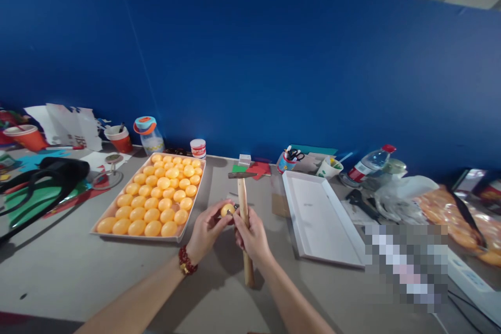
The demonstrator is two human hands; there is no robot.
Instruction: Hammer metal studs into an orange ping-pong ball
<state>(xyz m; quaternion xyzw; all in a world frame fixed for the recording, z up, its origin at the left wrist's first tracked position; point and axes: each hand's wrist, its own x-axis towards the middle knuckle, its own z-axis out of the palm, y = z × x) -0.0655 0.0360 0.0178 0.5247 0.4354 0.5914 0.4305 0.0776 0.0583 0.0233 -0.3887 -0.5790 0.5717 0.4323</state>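
Close to the middle of the head view, my left hand (pixel 204 234) pinches an orange ping-pong ball (pixel 227 210) between thumb and fingers. My right hand (pixel 253 236) is closed round the wooden handle of a hammer (pixel 243 195), with the metal head upward and the handle end down near the table. Its fingertips meet the right side of the ball, where a small dark piece (pixel 236 207) shows; I cannot make out what it is. To the left of my hands stands a shallow box (pixel 135 238) filled with rows of orange balls (pixel 163 183).
A white shallow tray (pixel 326 219) lies to the right. Along the blue partition (pixel 250 62) stand a red-and-white tub (pixel 198 148), a pen cup (pixel 287 162) and a plastic bottle (pixel 370 165). Black straps or cables (pixel 58 177) lie at the left, a power strip (pixel 467 279) at the right.
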